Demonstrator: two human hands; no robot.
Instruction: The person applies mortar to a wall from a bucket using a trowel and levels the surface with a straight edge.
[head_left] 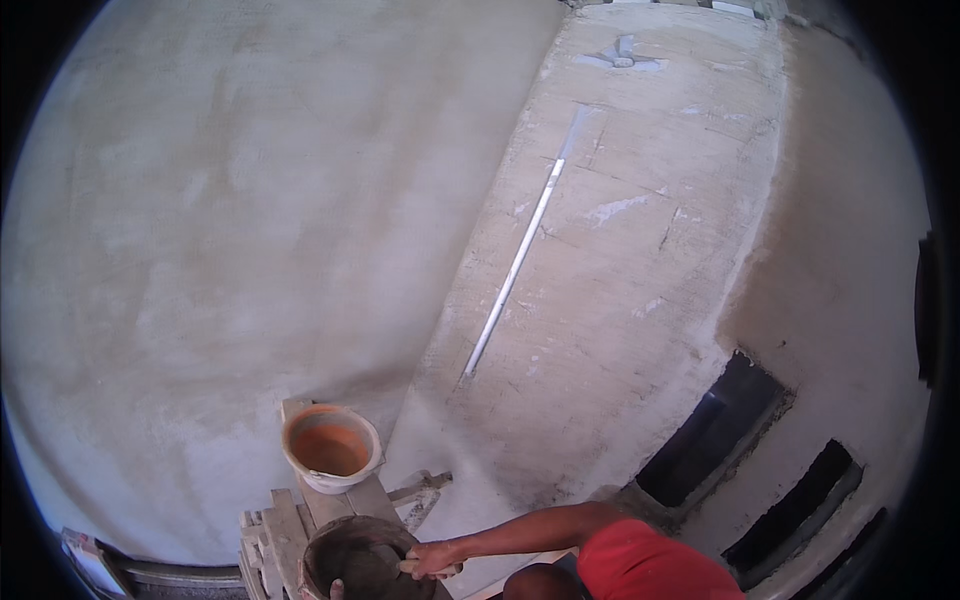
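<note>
At the lower edge stands a dark, mortar-stained bucket (349, 549) with greyish wet mix inside. My right hand (433, 560) is closed around the pale wooden handle of what looks like a trowel (407, 566); its working end reaches into the bucket. My right arm comes in from the lower right in a red sleeve. Only the fingertips of my left hand (337, 589) show, hooked over the bucket's near side, with the rest cut off by the frame. Just beyond is a second bucket (333, 480), pale outside and orange inside, with a little in its bottom.
Both buckets rest on a rough plank stand (290, 525). A smooth plastered wall (250, 230) rises left; a rougher wall (620, 260) carries a white conduit (515, 265) set in a groove. Dark rectangular openings (712, 430) lie to the right.
</note>
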